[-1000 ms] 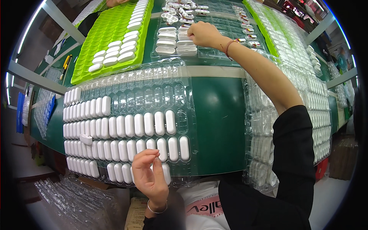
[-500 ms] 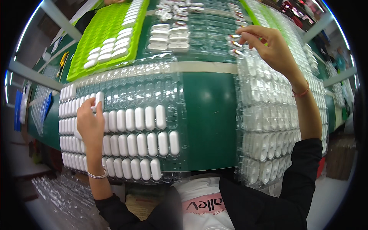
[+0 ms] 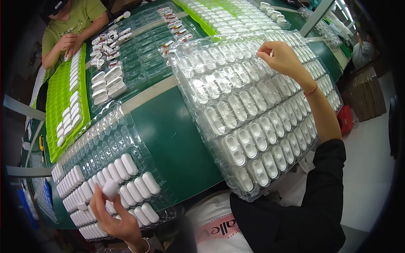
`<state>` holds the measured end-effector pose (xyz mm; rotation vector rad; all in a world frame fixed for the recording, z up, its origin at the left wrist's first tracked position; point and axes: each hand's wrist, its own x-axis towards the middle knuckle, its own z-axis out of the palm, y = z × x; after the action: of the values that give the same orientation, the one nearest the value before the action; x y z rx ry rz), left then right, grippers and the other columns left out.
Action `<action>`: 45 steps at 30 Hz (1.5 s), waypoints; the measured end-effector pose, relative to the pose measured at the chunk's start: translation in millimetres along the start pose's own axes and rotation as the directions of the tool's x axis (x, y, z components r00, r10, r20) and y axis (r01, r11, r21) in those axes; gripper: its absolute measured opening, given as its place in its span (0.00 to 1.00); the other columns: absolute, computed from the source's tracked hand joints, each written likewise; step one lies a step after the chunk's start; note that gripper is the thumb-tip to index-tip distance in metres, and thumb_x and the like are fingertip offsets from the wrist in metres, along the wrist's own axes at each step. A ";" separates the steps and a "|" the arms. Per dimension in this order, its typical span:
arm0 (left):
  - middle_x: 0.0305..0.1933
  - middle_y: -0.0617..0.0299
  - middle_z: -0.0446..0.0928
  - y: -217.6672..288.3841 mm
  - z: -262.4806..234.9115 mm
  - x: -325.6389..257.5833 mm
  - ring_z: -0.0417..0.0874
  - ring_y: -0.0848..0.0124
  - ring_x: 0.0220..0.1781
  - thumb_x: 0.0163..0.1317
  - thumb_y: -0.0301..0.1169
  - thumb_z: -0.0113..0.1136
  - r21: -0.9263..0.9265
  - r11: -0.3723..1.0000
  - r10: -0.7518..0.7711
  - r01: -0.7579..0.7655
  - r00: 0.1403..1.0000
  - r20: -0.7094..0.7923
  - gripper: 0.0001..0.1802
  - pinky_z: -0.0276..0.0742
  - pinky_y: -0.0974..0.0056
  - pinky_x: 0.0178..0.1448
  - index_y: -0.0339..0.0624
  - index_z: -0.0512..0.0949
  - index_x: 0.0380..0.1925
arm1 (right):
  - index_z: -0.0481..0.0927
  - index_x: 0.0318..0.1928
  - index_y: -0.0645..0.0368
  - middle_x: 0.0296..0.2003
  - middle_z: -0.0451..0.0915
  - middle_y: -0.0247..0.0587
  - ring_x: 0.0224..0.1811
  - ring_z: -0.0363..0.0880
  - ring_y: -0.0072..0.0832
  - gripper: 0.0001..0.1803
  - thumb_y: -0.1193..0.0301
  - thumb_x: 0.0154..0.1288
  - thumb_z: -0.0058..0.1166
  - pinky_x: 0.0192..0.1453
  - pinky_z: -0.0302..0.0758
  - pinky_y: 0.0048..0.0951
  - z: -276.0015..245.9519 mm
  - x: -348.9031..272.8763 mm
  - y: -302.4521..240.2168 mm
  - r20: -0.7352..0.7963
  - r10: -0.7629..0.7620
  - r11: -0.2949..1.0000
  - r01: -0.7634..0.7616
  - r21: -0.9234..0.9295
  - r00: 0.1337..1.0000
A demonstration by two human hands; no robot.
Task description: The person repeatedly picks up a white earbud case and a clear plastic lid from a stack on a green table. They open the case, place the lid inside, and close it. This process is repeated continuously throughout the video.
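Between left-hand fingers [image 3: 110,211], a small white oval case [image 3: 110,187].

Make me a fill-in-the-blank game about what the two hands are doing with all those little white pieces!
1. The left hand holds one small ____ capsule-shaped piece.
2. The right hand reaches to the far edge of the stack of ____ plastic trays.
3. The table top between the trays is dark ____.
4. A person across the table works at a bright ____ tray.

Missing words: white; clear; green; green
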<state>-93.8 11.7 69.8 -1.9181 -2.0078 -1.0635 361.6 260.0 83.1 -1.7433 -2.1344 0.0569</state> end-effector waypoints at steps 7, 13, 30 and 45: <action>0.47 0.47 0.76 34.4 28.6 -33.1 0.79 0.54 0.49 0.62 0.17 0.59 -0.372 0.923 -0.111 0.097 0.994 -0.016 0.17 0.78 0.58 0.50 0.27 0.73 0.52 | 0.82 0.28 0.59 0.30 0.83 0.46 0.36 0.82 0.44 0.11 0.64 0.56 0.58 0.41 0.76 0.41 -1.9 1.0 17.2 0.098 0.169 0.943 -0.132 -0.307 0.981; 0.48 0.48 0.76 55.1 43.1 -39.3 0.80 0.62 0.48 0.62 0.20 0.61 -0.548 0.829 -0.076 0.111 0.993 0.086 0.15 0.77 0.60 0.53 0.28 0.73 0.49 | 0.80 0.29 0.63 0.31 0.82 0.44 0.35 0.81 0.36 0.09 0.68 0.58 0.58 0.43 0.75 0.36 -3.0 -1.1 37.9 0.010 0.022 0.999 -0.021 -0.033 1.000; 0.50 0.53 0.78 59.0 66.8 -20.2 0.80 0.71 0.52 0.63 0.24 0.64 -0.832 -0.099 -0.395 0.545 0.746 0.536 0.22 0.76 0.64 0.57 0.30 0.69 0.55 | 0.82 0.43 0.66 0.36 0.85 0.46 0.33 0.84 0.28 0.10 0.76 0.62 0.60 0.37 0.81 0.26 61.0 -65.5 -215.5 0.343 -0.525 0.449 -0.088 0.889 0.779; 0.51 0.53 0.77 52.6 76.5 -21.6 0.80 0.70 0.52 0.63 0.25 0.64 -0.778 -0.198 -0.351 0.596 0.698 0.624 0.22 0.76 0.64 0.57 0.29 0.70 0.55 | 0.83 0.41 0.60 0.40 0.81 0.39 0.40 0.82 0.27 0.11 0.83 0.57 0.62 0.37 0.82 0.24 73.3 -71.5 -213.2 0.125 -0.614 0.414 0.183 0.892 0.779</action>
<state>-15.4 35.0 21.0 -1.2727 -2.3093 -3.4881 150.1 158.4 53.5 -0.5856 -2.1392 1.2664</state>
